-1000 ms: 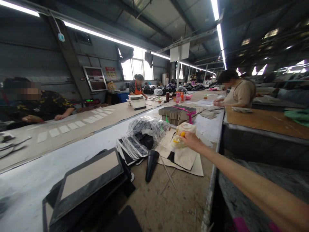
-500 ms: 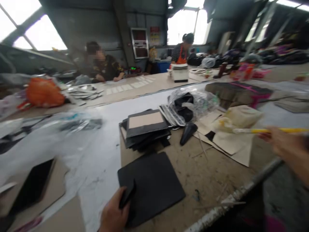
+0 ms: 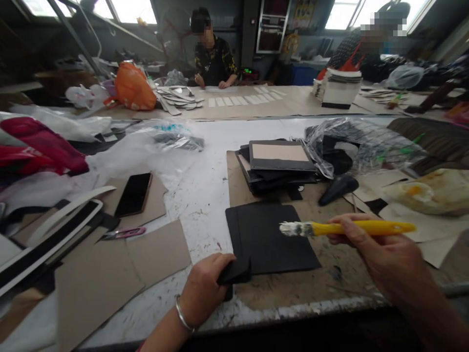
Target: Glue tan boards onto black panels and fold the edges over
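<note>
Head view: my left hand (image 3: 205,289) pinches black panel (image 3: 273,237) at its near corner (table edge (image 3: 264,309) just below); right hand (image 3: 383,256) grips yellow brush (image 3: 351,228), bristles over panel; bare cardboard (image 3: 98,283) left of left hand.

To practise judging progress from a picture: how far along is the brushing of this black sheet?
Done: the brush bristles are white with paste. In hand: the right hand holds it over the black sheet, whose corner the left hand grips. Left: the sheet shows no white coat yet, and a stack of panels sits behind.
</note>
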`<state>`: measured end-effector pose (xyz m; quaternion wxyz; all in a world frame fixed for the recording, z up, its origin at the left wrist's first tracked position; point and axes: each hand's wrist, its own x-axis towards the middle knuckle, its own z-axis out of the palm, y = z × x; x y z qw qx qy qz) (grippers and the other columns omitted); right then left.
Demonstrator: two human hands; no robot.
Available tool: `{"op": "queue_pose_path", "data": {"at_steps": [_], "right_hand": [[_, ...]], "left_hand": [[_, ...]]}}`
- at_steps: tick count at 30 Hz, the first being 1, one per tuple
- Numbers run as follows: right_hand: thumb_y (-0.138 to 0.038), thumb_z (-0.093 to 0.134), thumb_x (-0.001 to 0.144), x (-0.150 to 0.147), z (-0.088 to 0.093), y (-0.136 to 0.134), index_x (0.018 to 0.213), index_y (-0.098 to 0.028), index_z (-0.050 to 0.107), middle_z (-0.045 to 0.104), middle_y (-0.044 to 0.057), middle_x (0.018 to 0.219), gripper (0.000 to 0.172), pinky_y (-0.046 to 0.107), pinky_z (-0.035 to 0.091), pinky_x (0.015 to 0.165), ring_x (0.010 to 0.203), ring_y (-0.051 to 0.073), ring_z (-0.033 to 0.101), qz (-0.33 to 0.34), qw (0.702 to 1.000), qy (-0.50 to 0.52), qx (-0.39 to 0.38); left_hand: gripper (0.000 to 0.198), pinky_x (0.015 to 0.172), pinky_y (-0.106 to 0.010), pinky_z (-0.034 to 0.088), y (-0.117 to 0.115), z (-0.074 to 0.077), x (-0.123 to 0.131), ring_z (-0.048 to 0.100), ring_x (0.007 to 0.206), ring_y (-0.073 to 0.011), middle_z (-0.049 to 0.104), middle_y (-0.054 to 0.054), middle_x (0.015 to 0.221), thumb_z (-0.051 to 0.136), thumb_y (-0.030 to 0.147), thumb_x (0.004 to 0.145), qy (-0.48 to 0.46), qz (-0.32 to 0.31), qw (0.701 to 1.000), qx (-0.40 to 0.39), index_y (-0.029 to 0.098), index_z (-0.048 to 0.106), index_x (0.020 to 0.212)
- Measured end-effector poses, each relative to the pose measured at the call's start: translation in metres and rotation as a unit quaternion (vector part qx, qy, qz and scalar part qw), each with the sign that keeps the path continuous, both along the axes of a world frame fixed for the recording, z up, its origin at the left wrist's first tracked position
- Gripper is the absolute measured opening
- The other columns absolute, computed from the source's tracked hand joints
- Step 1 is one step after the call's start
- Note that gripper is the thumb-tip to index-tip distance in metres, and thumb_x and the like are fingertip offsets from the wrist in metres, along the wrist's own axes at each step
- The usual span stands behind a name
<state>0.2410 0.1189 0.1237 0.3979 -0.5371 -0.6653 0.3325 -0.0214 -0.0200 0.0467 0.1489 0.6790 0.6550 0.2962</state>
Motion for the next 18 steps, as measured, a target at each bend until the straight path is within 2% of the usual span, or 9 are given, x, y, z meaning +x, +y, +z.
{"op": "queue_pose_path", "data": {"at_steps": [2,5,11,18], "right_hand": [[-0.050,0.059,0.072,-0.033,0.003,-0.012,0.080,-0.020,0.063,0.067,0.005,0.065,0.031,0.029,0.056,0.056,0.059,0.019,0.065,0.027,0.999,-0.001,-0.041],[-0.050,0.059,0.072,-0.062,-0.003,-0.022,0.079,-0.018,0.061,0.066,0.004,0.068,0.032,0.026,0.055,0.055,0.059,0.018,0.065,0.057,0.996,0.016,-0.060],[-0.043,0.059,0.075,-0.084,-0.024,-0.022,0.084,-0.019,0.059,0.064,0.003,0.072,0.026,0.026,0.053,0.057,0.062,0.017,0.064,0.067,0.997,0.024,-0.043],[-0.045,0.056,0.077,-0.103,-0.035,-0.014,0.084,-0.018,0.058,0.064,0.004,0.072,0.028,0.027,0.052,0.057,0.061,0.017,0.063,0.071,0.997,-0.013,-0.012]], "left_hand": [[0.042,0.059,-0.031,0.051,-0.004,-0.004,0.003,0.059,0.066,-0.0195,0.063,-0.005,0.072,0.043,0.000,0.059,0.064,-0.043,0.997,0.023,0.016,0.059,0.095],[0.042,0.053,-0.032,0.050,-0.003,-0.012,0.008,0.057,0.060,-0.0199,0.060,-0.005,0.067,0.046,0.000,0.060,0.117,-0.078,0.988,0.059,0.014,0.059,0.098],[0.036,0.052,-0.033,0.050,-0.001,-0.023,0.009,0.055,0.059,-0.0205,0.059,-0.005,0.067,0.049,0.002,0.064,0.122,-0.081,0.986,0.077,0.014,0.058,0.097],[0.033,0.052,-0.033,0.050,0.000,-0.027,0.009,0.055,0.058,-0.0203,0.058,-0.004,0.065,0.044,0.002,0.067,0.109,-0.073,0.987,0.091,0.015,0.058,0.094]]}}
